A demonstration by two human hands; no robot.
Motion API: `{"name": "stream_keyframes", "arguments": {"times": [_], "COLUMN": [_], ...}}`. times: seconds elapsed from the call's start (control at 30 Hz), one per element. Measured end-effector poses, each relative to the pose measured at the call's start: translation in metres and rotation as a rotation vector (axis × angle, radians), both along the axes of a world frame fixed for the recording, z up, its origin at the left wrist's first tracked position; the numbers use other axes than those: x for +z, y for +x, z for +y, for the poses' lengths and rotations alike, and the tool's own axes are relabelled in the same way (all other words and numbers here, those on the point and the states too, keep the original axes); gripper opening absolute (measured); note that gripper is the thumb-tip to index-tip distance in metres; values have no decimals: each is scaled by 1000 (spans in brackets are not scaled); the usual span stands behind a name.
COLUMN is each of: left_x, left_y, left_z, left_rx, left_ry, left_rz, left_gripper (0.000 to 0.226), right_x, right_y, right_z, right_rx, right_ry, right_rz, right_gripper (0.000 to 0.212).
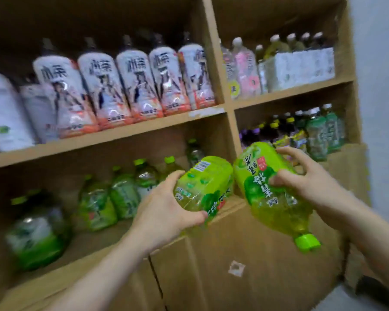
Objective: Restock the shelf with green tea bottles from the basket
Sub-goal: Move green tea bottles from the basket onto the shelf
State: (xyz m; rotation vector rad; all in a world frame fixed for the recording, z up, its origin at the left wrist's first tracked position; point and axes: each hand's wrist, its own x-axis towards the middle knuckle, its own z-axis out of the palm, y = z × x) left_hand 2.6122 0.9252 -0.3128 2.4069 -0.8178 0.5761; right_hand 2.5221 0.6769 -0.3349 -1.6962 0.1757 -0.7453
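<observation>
My left hand (164,206) grips a green tea bottle (206,186) lying sideways, its base pointing at the lower left shelf compartment (81,243). My right hand (301,178) holds a second green tea bottle (272,198) tilted with its green cap (307,242) down and toward me. The two bottles almost touch in front of the shelf's upright divider (231,122). Several green tea bottles (121,189) stand in that lower left compartment. The basket is not in view.
White-labelled bottles (121,81) fill the upper left shelf. The upper right holds pink and clear bottles (245,66) and a white pack (301,68). Dark and green bottles (312,133) crowd the lower right. Closed cabinet doors (234,265) sit below the shelf.
</observation>
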Motion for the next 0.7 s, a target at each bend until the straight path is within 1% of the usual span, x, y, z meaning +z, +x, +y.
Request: {"name": "stream_keyframes", "arguments": {"times": [0.13,0.2,0.27,0.37,0.47,0.53,0.6,0.7], "left_x": [28,39,48,59,64,66,68,66], "left_y": [10,14,24,45,70,86,100,119], "left_z": [69,94,111,125,132,133,133,134], "left_rx": [165,243,306,376,392,385,377,349], "left_ry": [257,394,522,720,890,961,1023,1099], "left_rz": [-121,-154,-159,-137,-106,-49,5,61], "left_gripper": [96,99,97,94,90,88,87,83], "right_x": [6,7,12,23,34,43,52,65], "right_y": [49,71,88,113,138,154,167,183], "right_z": [50,71,89,108,131,144,157,177], "right_rx": [172,235,327,464,545,543,536,612], "right_ry": [-131,-246,-340,-500,-727,-894,-991,-1156], "right_rz": [65,112,182,317,407,434,441,529], "right_gripper": [58,59,54,50,55,62,64,57]}}
